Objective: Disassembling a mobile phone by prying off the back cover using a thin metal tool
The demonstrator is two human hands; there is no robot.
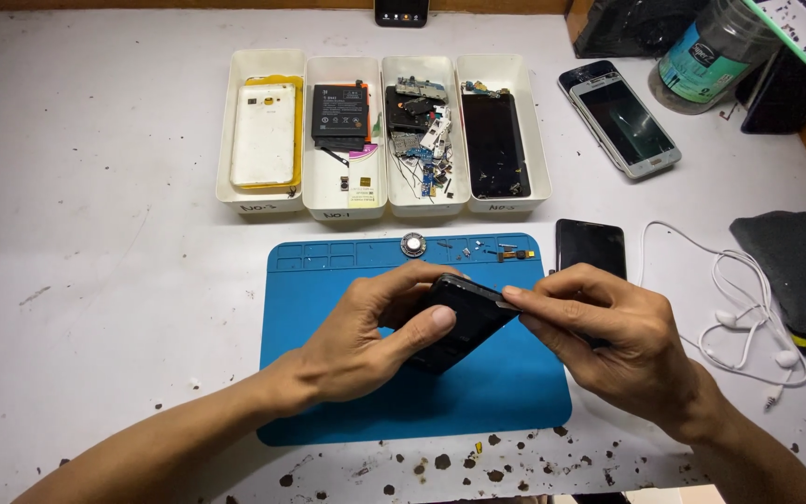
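Both hands — left hand [356, 341] and right hand [608, 331] — are gripping a black phone [459, 322] above the blue mat [506, 383]; it looks partly stripped, small parts [492, 250] lying on the mat — more seemingly remaining.

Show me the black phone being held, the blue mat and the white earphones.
Black phone [459, 317], head view, middle of its dark back.
Blue mat [506, 387], head view, bare patch below the hands.
White earphones [729, 319], head view, on one earbud.
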